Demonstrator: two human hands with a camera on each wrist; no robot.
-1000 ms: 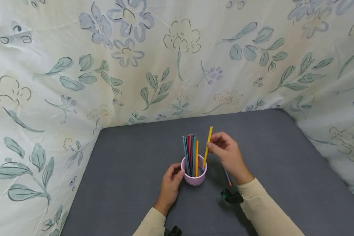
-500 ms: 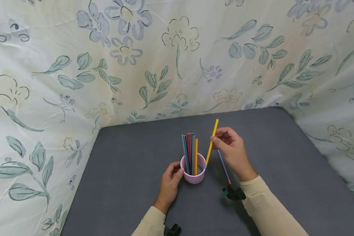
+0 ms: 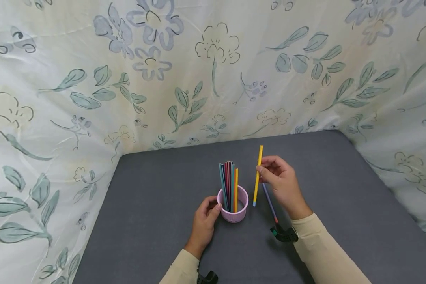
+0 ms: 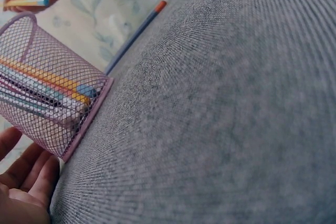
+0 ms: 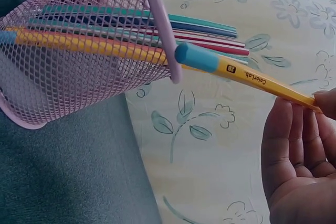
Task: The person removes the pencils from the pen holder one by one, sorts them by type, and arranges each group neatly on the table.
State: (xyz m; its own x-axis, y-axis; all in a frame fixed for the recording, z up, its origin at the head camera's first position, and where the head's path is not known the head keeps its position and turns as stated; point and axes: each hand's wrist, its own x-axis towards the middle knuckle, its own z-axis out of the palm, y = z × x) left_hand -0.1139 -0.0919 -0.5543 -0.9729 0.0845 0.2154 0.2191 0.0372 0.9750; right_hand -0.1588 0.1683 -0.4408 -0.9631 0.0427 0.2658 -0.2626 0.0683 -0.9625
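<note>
Right hand (image 3: 283,185) pinches a yellow pencil (image 5: 244,76), "Colorlab. 2B" legible only from the right wrist; left hand (image 3: 204,221) grips the cup (image 3: 233,217).

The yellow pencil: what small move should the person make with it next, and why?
Probably lower the yellow pencil to the table near the bluish pencil: the right hand has brought it out of the pink cup, which the left hand holds, and the bluish pencil already lies on the table.
</note>
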